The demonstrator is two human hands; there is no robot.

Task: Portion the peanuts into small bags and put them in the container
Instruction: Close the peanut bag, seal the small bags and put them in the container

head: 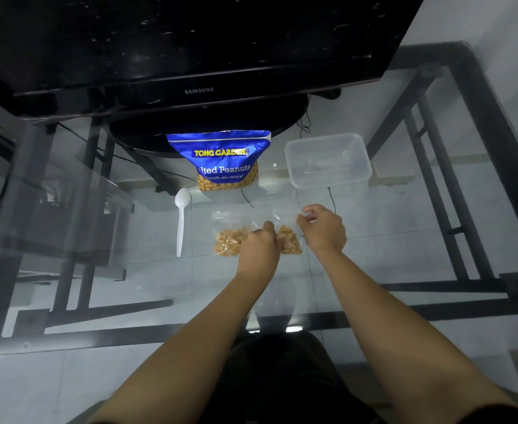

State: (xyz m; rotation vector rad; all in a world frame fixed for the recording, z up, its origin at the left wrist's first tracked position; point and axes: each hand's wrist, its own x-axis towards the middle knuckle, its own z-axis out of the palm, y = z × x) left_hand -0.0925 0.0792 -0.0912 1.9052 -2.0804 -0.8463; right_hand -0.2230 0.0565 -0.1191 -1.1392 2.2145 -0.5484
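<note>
Small bag of peanuts: flat on tabletop, long axis left-right. Left hand fingers pinch its middle, right hand fingers its right edge. Container: just beyond right hand.

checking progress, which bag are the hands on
The small clear bag, held by the left hand and right hand; the blue bag behind is untouched.

Glass table, smooth and reflective, on a matt black metal frame. Small bag of thin clear plastic film, crinkled; container of cloudy translucent plastic. Peanut pouch glossy blue foil-like plastic. Spoon white plastic, smooth. TV glossy black
</note>
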